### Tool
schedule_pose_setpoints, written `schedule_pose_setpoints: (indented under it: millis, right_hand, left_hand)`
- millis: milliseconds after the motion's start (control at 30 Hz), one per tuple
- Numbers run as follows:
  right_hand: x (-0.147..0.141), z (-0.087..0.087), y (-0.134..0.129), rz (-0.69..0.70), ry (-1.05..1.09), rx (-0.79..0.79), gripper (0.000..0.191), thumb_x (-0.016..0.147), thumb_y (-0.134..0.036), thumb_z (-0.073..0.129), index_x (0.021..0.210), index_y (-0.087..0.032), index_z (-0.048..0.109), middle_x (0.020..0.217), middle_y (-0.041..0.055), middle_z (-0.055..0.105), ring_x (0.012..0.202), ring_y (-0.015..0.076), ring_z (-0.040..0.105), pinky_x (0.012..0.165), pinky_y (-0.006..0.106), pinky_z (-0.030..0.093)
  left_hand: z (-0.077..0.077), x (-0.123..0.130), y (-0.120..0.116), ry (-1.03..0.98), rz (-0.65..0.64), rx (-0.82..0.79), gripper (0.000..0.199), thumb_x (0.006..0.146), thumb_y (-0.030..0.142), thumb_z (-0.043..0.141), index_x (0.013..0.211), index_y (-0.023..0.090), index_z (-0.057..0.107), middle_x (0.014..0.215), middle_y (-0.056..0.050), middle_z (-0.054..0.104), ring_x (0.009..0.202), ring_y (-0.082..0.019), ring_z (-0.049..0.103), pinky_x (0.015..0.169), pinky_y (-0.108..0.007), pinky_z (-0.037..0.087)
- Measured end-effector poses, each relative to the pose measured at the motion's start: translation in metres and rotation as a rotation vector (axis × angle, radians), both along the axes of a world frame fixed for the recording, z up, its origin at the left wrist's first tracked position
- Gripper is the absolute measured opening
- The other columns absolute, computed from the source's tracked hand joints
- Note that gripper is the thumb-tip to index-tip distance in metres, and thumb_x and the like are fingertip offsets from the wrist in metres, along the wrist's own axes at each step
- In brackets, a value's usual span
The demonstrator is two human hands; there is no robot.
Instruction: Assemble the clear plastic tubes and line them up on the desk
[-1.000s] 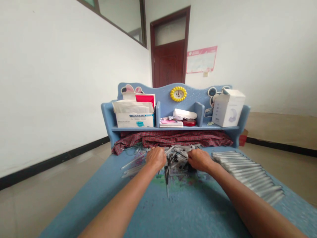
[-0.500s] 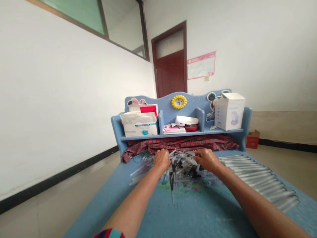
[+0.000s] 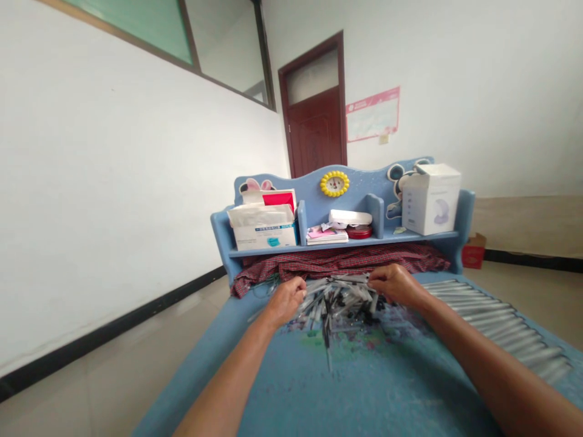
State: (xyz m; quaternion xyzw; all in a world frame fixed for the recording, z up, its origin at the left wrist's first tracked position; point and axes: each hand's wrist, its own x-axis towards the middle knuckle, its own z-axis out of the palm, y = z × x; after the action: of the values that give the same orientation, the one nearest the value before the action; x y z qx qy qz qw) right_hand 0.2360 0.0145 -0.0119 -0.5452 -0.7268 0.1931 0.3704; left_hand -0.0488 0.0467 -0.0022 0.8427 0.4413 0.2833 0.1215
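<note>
Note tubes (image 3: pixel 339 297) heaped on worktop (image 3: pixel 346 388) between left hand (image 3: pixel 286 300) and right hand (image 3: pixel 397 285). See both curled at the edges; cannot tell whether gripping any.

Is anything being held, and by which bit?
Can't tell: the left grip and right grip are at the pen parts, but anything pinched is too small to see.

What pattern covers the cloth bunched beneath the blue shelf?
The cloth has a red-and-dark check; it shows best in the head view.

Grey and black pieces (image 3: pixel 339 297) lie jumbled, left of rowed grey sticks (image 3: pixel 492 315).
</note>
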Motion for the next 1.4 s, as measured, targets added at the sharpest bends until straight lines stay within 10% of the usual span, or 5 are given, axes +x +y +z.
schedule_pose_setpoints:
  millis: [1400]
  right_hand:
    - [0.011, 0.007, -0.010, 0.290, 0.225, -0.216, 0.017, 0.069, -0.029, 0.060, 0.066, -0.011, 0.059, 0.045, -0.0034, 0.053, 0.031, 0.0048, 0.042, 0.031, 0.015, 0.028]
  left_hand:
    - [0.021, -0.001, -0.024, -0.070, -0.254, -0.746, 0.015, 0.066, 0.027, 0.058, 0.073, 0.014, 0.060, 0.066, -0.001, 0.063, 0.054, -0.010, 0.055, 0.048, -0.019, 0.040]
